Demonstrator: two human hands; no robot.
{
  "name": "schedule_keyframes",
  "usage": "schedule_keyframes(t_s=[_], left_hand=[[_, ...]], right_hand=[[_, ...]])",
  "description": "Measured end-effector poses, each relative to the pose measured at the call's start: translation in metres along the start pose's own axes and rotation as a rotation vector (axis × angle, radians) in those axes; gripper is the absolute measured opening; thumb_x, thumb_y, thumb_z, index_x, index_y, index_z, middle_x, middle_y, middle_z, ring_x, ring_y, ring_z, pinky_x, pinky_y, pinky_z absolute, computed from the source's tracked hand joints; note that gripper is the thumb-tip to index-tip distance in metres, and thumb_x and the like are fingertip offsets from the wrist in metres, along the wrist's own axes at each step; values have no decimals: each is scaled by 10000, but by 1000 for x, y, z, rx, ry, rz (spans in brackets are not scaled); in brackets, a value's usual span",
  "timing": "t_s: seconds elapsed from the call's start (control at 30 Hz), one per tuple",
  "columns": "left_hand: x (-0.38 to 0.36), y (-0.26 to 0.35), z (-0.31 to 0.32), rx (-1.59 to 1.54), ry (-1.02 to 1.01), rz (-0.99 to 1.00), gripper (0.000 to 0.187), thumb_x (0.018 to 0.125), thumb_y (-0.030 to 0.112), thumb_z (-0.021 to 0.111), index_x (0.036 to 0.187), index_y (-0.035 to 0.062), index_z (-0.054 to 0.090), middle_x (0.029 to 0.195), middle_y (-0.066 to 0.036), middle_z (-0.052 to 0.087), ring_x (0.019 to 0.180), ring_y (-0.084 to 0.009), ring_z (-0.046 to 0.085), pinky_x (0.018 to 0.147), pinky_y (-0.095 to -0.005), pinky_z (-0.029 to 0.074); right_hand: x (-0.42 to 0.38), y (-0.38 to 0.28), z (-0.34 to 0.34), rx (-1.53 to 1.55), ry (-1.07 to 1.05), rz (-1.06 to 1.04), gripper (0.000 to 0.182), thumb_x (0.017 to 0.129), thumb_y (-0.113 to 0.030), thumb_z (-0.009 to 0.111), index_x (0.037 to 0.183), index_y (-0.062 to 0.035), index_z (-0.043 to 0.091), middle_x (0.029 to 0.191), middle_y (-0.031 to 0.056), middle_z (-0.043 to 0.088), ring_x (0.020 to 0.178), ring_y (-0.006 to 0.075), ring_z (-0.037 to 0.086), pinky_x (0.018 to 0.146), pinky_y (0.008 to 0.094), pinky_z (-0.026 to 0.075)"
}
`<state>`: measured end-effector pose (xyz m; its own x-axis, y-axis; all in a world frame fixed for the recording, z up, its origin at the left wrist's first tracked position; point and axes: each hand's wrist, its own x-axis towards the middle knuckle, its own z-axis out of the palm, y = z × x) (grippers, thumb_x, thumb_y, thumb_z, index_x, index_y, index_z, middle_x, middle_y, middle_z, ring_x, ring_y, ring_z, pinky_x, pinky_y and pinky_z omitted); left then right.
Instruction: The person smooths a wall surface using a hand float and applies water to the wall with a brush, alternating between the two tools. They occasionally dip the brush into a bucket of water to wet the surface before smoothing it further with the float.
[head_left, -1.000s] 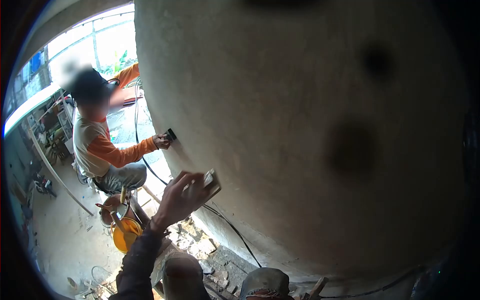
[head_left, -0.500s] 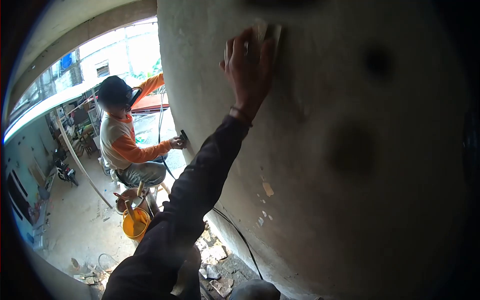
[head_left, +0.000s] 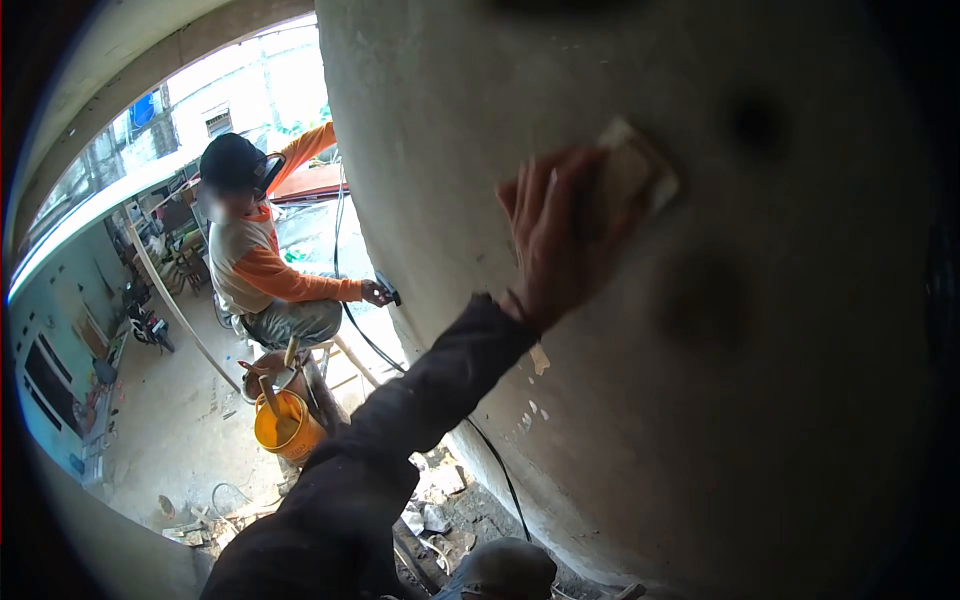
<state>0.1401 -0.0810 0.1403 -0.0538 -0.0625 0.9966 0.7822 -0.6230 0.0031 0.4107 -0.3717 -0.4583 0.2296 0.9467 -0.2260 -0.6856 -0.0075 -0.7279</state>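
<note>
My left hand point(head_left: 565, 235) presses against the grey plastered wall point(head_left: 450, 170), its fingers closed round a pale rectangular pad point(head_left: 640, 170). The pad lies flat to the wall, blurred by motion, so its exact kind is not clear. A dark sleeve point(head_left: 420, 390) covers my arm, which reaches up from the lower left. Below the hand, light chipped patches point(head_left: 540, 360) mark the plaster. My right hand is out of the picture.
A co-worker point(head_left: 270, 250) in an orange and white shirt sits by the wall's edge, holding a dark tool point(head_left: 388, 290). An orange bucket point(head_left: 290, 425) stands beyond my arm. A black cable point(head_left: 490, 450) hangs along the wall above rubble point(head_left: 440, 515).
My left hand has slid right and down across the wall with the pad in it. The co-worker's hand with the tool appears slightly lower and further right.
</note>
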Motion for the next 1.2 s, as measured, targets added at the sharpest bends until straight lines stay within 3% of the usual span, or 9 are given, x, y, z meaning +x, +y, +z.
schedule_keyframes(t_s=[0.1,0.23,0.37,0.47,0.6,0.77,0.87,1.03,1.2], left_hand=[[-134,-20,-28,37,-172,-38,525,769,251,809,1184,11,596,1116,-145,626,1034,-295,593,968,-417,366],[-45,-43,-7,136,79,-227,479,827,223,770,1214,14,580,1140,-143,618,1067,-280,583,972,-390,368],[-1,-2,2,28,9,-5,502,823,242,772,1232,20,583,1132,-141,627,1027,-274,603,961,-370,364],[-93,-28,-31,29,-171,79,506,807,254,789,1216,24,600,1123,-133,634,992,-270,614,955,-366,364],[21,-75,-4,88,205,-336,420,908,290,710,1206,12,608,1125,-157,634,970,-277,613,930,-400,390],[0,-15,-6,12,-74,133,508,815,303,796,1211,40,616,1140,-118,639,994,-255,599,955,-400,366],[-87,-57,-34,92,-129,55,557,765,274,821,1224,47,602,1146,-109,635,1027,-251,586,959,-389,350],[48,-63,11,23,189,-293,529,784,269,803,1235,81,601,1133,-98,612,1042,-290,572,968,-407,337],[-68,-48,-23,-45,-148,99,515,789,272,793,1225,83,594,1149,-90,606,1090,-282,544,965,-401,341]], right_hand=[[13,-16,-7,-4,-18,-22,670,962,-457,552,1428,-15,363,1169,208,571,943,269,628,646,405,563],[27,-7,-3,13,-33,-15,669,962,-457,550,1429,-16,363,1167,208,572,939,268,630,641,404,565],[13,-8,-6,7,-19,13,668,963,-457,549,1429,-16,363,1165,209,574,936,268,632,637,402,567],[28,-15,-4,19,-42,-14,667,963,-457,548,1429,-16,363,1164,209,575,933,268,634,634,402,569],[56,-3,14,56,-72,-32,666,964,-456,546,1429,-17,363,1162,210,576,930,267,636,629,400,571],[30,-5,7,50,-39,2,665,964,-456,544,1429,-17,363,1160,211,577,926,267,638,624,399,573],[40,-9,-6,52,-48,-16,664,965,-456,543,1429,-17,363,1159,211,578,923,266,640,621,398,575],[25,10,-8,68,-21,15,663,965,-456,541,1430,-18,363,1157,212,579,919,266,642,615,396,577],[12,-17,-24,44,-1,-6,661,966,-455,539,1430,-18,363,1155,213,581,914,265,645,610,395,579]])
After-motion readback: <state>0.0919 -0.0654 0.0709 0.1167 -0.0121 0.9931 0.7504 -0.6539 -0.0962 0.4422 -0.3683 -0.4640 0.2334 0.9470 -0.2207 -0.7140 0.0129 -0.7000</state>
